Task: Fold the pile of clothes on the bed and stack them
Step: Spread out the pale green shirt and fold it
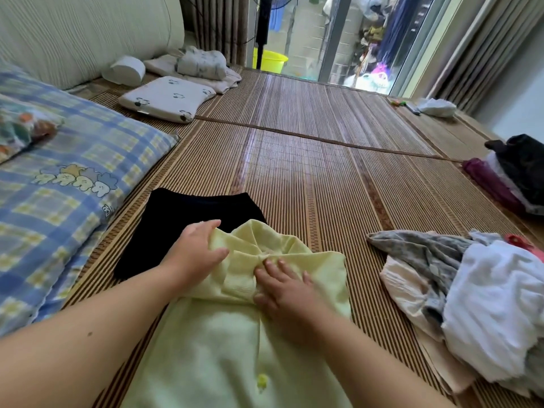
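The pale yellow-green button-front shirt (235, 348) lay on the brown woven bamboo bed mat (323, 172), its upper part bunched over the edge of a folded black garment (188, 222). The left hand (197, 251) gripped a fold of the shirt, fingers curled over the cloth. The right hand (282, 290) pressed the gathered fabric with fingers nearly straight; its thumb perhaps caught a fold. A heap of unfolded grey, white and peach clothes (471, 290) sat to the right.
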`<state>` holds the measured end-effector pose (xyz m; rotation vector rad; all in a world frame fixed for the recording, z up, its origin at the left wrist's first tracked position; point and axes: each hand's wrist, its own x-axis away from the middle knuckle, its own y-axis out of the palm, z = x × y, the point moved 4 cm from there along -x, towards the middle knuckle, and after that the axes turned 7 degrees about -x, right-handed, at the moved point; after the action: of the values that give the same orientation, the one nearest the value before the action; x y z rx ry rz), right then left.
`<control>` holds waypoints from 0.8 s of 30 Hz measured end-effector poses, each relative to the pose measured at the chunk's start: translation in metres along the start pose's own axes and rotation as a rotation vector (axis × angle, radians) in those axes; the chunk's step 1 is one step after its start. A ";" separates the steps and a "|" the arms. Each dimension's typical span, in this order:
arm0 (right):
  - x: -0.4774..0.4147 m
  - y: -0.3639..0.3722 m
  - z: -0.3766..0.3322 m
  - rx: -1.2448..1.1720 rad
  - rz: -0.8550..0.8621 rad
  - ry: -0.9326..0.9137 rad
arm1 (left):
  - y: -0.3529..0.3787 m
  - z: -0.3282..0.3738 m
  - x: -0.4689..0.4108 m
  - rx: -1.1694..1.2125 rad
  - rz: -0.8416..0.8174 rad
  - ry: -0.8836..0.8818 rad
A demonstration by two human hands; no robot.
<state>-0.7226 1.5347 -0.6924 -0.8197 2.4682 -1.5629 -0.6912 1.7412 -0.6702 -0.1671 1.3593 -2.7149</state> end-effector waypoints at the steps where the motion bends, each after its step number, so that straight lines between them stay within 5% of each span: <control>1: 0.000 -0.013 0.003 -0.155 0.086 0.011 | -0.001 0.001 -0.005 -0.022 -0.004 -0.016; 4: 0.003 -0.065 0.043 -0.374 0.515 0.208 | -0.007 0.005 -0.019 -0.073 -0.083 -0.055; 9: -0.007 -0.090 0.094 -0.434 0.104 0.585 | -0.016 0.007 -0.040 -0.143 -0.221 -0.150; 14: -0.021 -0.090 0.091 -0.361 -0.138 0.505 | -0.018 0.002 -0.044 0.052 -0.428 -0.273; 21: 0.005 -0.134 0.068 -0.461 0.439 0.222 | -0.060 0.035 -0.028 0.433 -0.190 0.037; 24: 0.047 -0.135 0.043 -0.378 0.507 0.046 | -0.078 0.041 0.007 0.425 -0.218 0.180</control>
<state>-0.6949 1.4330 -0.5862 -0.1534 2.7493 -0.9711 -0.6957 1.7543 -0.5832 -0.0369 0.8028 -3.1933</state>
